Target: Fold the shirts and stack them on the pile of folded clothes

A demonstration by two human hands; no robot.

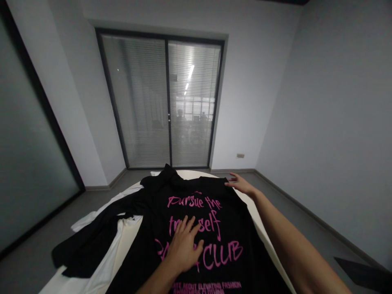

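Observation:
A black T-shirt (226, 232) with pink lettering lies spread on a pale, round-edged table (197, 174). My left hand (185, 243) rests flat on the lettering in its middle, fingers spread. At the far right corner of the shirt is my right hand (240, 183), its fingers apart and the tips at the cloth's edge. More black cloth (98, 232) lies bunched to the left; I cannot tell if it is part of the same shirt. White cloth (105, 261) shows beneath it. The near end of the shirt runs out of view.
Beyond the table is a glass door (171, 102) with blinds and a dark frame. A frosted glass panel (27, 143) stands at the left, a plain wall (333, 122) at the right. A dark flat object (361, 271) lies on the floor at the lower right.

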